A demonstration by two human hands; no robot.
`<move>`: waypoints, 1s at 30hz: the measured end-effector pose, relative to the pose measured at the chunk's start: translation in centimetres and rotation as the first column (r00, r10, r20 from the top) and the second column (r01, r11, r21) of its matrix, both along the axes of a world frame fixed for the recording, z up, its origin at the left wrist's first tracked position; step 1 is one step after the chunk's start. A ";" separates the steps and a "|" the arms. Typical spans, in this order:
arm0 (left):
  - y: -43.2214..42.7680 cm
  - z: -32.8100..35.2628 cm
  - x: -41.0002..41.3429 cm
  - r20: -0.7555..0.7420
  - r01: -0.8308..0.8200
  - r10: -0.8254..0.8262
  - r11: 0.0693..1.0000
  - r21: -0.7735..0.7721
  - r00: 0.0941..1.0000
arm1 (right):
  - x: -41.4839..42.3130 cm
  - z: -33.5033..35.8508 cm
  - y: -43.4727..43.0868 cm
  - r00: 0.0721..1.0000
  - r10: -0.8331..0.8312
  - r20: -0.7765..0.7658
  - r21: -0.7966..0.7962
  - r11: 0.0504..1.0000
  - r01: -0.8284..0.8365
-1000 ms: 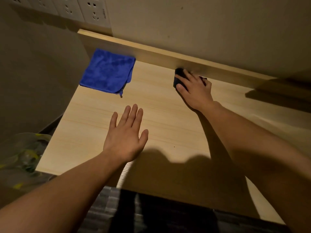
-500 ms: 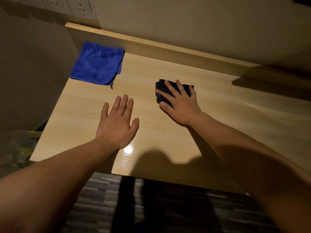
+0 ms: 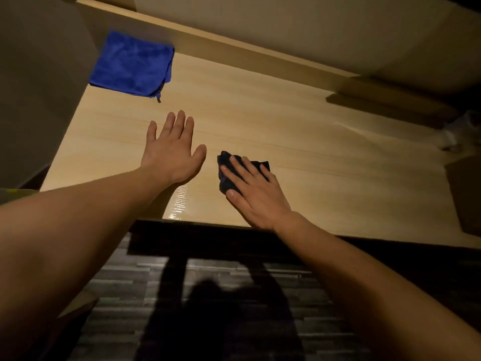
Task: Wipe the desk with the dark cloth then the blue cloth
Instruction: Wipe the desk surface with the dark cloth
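My right hand (image 3: 256,194) presses flat on the dark cloth (image 3: 226,175), a small bunched rag lying on the light wooden desk (image 3: 325,162) close to its front edge. Most of the cloth is hidden under my fingers. My left hand (image 3: 173,149) lies flat on the desk just left of it, fingers spread, holding nothing. The blue cloth (image 3: 132,65) lies folded at the desk's far left corner, against the raised back ledge, well apart from both hands.
A wall (image 3: 31,87) closes off the desk's left side. A raised wooden ledge (image 3: 260,52) runs along the back. A crumpled pale object (image 3: 458,134) and a brown box (image 3: 466,196) sit at the right end. Dark plank floor (image 3: 234,308) lies below the front edge.
My right hand has dragged the dark cloth from the back ledge toward me, down to the front edge of the desk. My left hand has stayed flat in place.
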State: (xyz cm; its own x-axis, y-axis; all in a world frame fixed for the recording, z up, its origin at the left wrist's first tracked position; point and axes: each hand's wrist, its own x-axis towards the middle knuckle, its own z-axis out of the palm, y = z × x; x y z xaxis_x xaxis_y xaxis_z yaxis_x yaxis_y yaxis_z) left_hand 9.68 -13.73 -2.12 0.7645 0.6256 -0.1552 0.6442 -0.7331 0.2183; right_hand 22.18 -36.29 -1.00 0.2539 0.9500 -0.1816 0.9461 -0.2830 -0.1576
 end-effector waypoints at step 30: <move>-7.4 -0.4 6.4 0.031 0.056 -0.056 0.998 -0.007 0.998 | 17.5 3.6 3.2 0.906 -0.312 -0.286 0.247 0.890 0.385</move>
State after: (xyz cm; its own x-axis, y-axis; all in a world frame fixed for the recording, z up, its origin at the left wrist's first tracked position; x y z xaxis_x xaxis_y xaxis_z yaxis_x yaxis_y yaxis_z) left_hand 16.05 -21.10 -2.49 0.8027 0.5807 -0.1360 0.5952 -0.7658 0.2434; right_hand 39.67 -33.10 2.65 0.5631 0.8264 -0.0065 0.7202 -0.4945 -0.4866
